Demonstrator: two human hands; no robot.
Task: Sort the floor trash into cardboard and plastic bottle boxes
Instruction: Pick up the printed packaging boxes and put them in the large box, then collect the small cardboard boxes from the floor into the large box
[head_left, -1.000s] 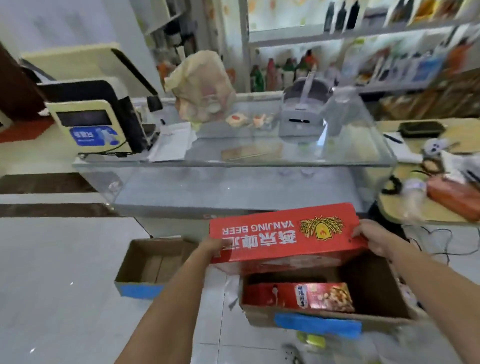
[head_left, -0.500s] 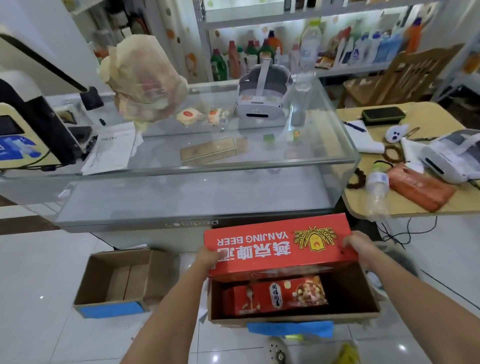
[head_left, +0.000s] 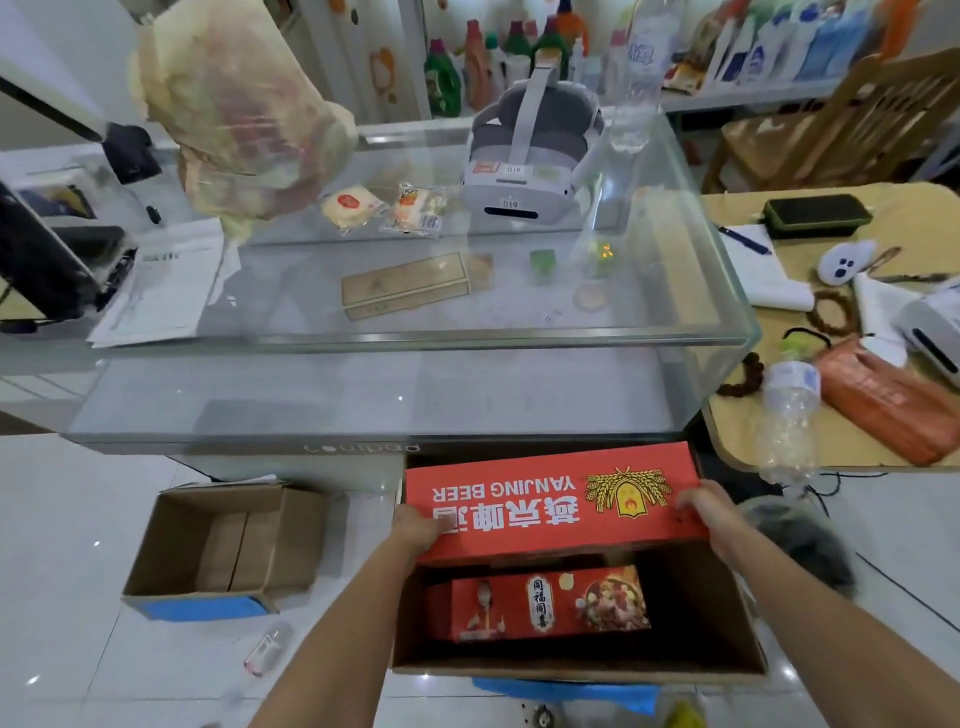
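A flat red Yanjing Beer carton (head_left: 545, 499) hangs over the far side of a large brown cardboard box (head_left: 717, 618) on the floor. My left hand (head_left: 415, 530) grips its left end and my right hand (head_left: 706, 512) grips its right end. Inside that box lies a red printed food carton (head_left: 540, 603). A second, smaller brown box (head_left: 171, 566) with a blue tape strip stands to the left with nothing in it. A small clear plastic bottle (head_left: 267, 649) lies on the white tiles between the two boxes.
A glass display counter (head_left: 415, 343) stands right behind the boxes, with a headset, snack packets and papers on top. At the right a wooden table (head_left: 737, 441) carries a clear bottle (head_left: 789, 415), an orange pack and a cable hanging to the floor. White tiled floor stretches to the left.
The view has tilted down and drawn closer. The red beer carton, held in both hands, has come lower over the large box's far side.
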